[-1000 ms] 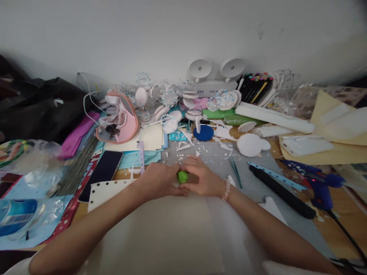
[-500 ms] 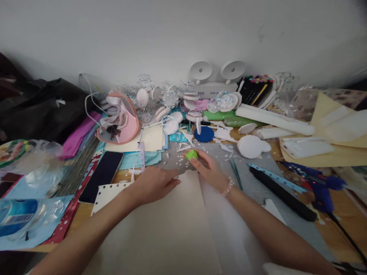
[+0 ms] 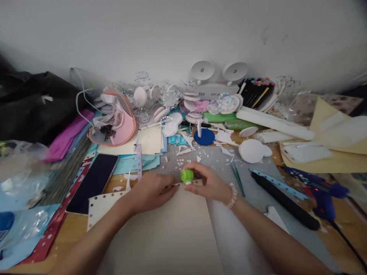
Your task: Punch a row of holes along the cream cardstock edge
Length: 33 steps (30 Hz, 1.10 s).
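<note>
A small green craft punch (image 3: 187, 176) with a white base sits at the far edge of a large cream sheet of paper (image 3: 169, 236). My right hand (image 3: 205, 181) is closed around the punch, thumb toward me at its base. To its left, my left hand (image 3: 151, 191) has its fingers curled at the sheet's far edge and pinches the paper there. Small punched holes run along the edge of the cream paper at the left (image 3: 99, 204), beyond my left forearm. Little paper bits (image 3: 177, 156) lie scattered on the grey mat just past the punch.
At the left lie a dark phone (image 3: 93, 183) and a pink visor (image 3: 120, 124). Tweezers (image 3: 237, 178), a black stick (image 3: 286, 202) and a blue glue gun (image 3: 318, 191) lie at the right. White discs with beads (image 3: 172, 97) crowd the back by the wall.
My right hand has brought the green punch toward me onto the sheet's far edge. My left hand stays at the paper's edge. The view has shifted slightly.
</note>
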{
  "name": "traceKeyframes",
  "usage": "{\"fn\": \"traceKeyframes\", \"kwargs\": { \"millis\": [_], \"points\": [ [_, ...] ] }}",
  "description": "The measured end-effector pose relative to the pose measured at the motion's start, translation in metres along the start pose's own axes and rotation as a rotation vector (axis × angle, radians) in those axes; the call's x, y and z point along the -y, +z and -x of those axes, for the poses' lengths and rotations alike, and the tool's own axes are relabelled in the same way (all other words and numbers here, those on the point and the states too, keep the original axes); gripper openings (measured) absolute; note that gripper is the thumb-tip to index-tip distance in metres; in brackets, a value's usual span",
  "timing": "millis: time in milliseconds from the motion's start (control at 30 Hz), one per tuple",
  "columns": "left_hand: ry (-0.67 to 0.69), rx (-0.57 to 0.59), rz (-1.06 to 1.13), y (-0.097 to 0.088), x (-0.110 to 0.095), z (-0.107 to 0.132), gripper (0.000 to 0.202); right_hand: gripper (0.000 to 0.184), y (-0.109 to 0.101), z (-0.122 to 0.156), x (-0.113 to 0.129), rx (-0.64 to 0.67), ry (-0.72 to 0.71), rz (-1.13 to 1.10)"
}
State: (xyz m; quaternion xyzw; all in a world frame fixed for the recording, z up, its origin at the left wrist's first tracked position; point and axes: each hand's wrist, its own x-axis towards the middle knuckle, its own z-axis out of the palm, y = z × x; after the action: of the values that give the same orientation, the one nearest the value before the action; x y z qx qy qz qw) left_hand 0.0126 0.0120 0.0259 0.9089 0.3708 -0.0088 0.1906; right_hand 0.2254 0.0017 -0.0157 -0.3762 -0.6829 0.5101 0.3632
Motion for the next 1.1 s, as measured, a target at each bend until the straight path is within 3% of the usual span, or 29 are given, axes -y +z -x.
{"fn": "traceKeyframes", "kwargs": {
  "millis": [133, 567, 1100],
  "points": [
    [0.007, -0.026, -0.035, 0.0042, 0.0029, 0.0026, 0.028, 0.033, 0.0013, -0.0027, 0.0027, 0.029, -0.048, 0.137],
    [0.006, -0.041, -0.14, 0.0067, 0.0035, 0.0072, 0.031, 0.031, 0.0033, -0.0063, 0.0025, 0.033, -0.149, 0.253],
    [0.038, -0.066, -0.121, 0.0075, 0.0053, 0.0075, 0.031, 0.033, 0.0017, -0.0044, 0.001, 0.063, -0.013, 0.135]
  ]
}}
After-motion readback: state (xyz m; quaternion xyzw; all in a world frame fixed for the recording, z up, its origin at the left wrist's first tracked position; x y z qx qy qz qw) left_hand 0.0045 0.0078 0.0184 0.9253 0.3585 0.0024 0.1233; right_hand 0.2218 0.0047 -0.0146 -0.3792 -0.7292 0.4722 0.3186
